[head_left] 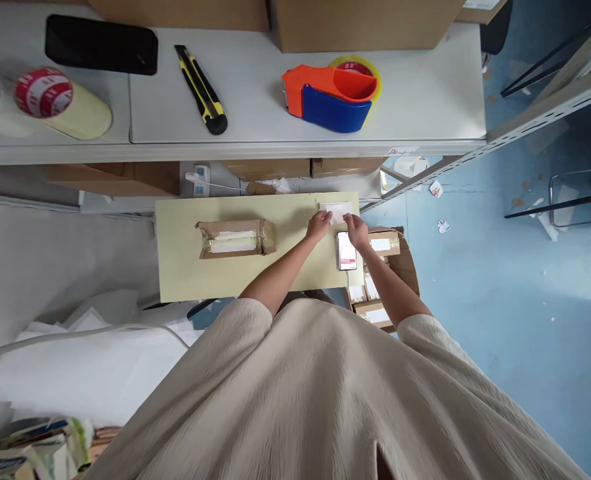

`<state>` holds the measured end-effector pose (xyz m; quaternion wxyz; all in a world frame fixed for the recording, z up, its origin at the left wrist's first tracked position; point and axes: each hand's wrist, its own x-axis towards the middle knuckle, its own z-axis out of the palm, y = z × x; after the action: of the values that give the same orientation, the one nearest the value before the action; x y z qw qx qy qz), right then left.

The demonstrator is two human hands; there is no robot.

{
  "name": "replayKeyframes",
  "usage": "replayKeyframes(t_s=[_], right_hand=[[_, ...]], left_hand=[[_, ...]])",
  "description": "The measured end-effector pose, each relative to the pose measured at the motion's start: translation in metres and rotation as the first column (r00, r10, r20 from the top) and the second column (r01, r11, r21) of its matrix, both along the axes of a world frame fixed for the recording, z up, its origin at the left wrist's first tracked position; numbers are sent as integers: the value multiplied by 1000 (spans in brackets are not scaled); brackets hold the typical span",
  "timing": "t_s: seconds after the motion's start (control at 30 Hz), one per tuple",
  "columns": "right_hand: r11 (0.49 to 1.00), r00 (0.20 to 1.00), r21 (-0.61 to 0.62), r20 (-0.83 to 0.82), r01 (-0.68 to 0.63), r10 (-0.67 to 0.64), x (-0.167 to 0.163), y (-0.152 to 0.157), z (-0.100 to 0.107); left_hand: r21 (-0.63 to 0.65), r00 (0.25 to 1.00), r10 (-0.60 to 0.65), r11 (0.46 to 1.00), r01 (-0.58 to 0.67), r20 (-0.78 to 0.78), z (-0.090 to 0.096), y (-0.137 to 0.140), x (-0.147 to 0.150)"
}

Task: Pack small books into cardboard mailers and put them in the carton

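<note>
At the right end of a pale yellow table (185, 280), a small white sheet of paper (336, 208), label-sized, lies near the far edge. My left hand (318, 225) is closed in a pinch at its left side. With fingers pressed together, my right hand (357, 232) pinches at its right side. Just below the right hand, a phone (347, 252) with a lit screen rests on the table, a cable running from its near end. Left of my hands lies a brown cardboard parcel (268, 237) with white labels and clear tape along it.
A grey shelf (255, 100) above holds a tape dispenser (330, 97), a utility knife (200, 90), a dark phone (101, 45) and tape rolls (83, 113). An open carton (406, 263) with labelled boxes stands right of the table. White sheeting (85, 373) lies at left.
</note>
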<state>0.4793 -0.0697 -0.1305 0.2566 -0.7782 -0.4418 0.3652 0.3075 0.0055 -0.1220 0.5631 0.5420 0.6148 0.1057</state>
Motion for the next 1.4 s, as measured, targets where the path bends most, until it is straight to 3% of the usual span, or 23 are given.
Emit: replayKeyframes(t_s=[0.1,0.5,0.8,0.93,1.4], right_hand=[[995,997,-67,26,72,-70,10,2,-12],[985,992,-157,110,75,-58,26,18,-39],[962,978,-203,137,183,-158,18,23,-13],[965,979,-202,149,168,-139,17,26,-4],[989,986,-47,94,139,-135,25,22,-2]], left_hand=[[-22,998,30,999,-32,-63,-1,3,-2],[-19,984,12,1000,-16,-178,-2,7,2],[-27,985,65,997,-70,-161,-4,4,-2],[-11,984,107,994,-110,-139,-3,4,-4],[88,991,109,991,-102,-83,-4,-2,-11]])
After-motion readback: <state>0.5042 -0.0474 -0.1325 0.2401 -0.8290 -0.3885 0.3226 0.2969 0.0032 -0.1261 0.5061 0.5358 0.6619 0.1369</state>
